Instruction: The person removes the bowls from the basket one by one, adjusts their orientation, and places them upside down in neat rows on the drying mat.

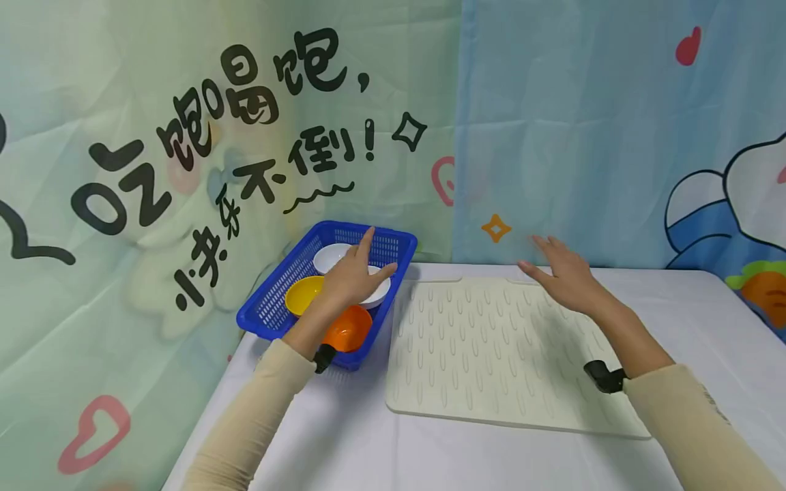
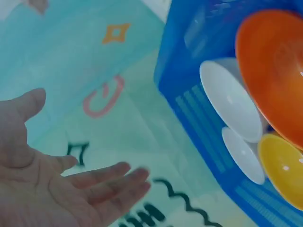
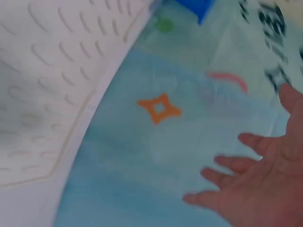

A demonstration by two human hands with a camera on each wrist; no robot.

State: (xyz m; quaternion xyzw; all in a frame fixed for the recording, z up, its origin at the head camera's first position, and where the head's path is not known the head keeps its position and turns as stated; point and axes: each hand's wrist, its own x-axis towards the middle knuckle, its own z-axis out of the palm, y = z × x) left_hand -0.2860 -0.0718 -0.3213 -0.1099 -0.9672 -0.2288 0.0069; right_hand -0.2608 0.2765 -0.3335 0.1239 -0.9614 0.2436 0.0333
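My left hand [image 1: 351,276] hovers over the blue basket [image 1: 258,318], its fingers extended and holding nothing. Inside the basket lie a yellow bowl [image 1: 302,294], an orange bowl [image 1: 348,330] and two white bowls, one white bowl [image 2: 231,100] beside the orange one in the left wrist view. Part of the white bowl nearest the hand is hidden by it in the head view. Fingers spread, my right hand [image 1: 568,278] is raised above the far part of a cream ridged mat [image 1: 467,354] and holds nothing.
A white-covered table [image 1: 344,429] carries the basket at the far left and the mat to its right. Printed curtains [image 1: 552,136] rise right behind the table's back edge and along its left side. Each wrist wears a black strap-on camera [image 1: 604,376].
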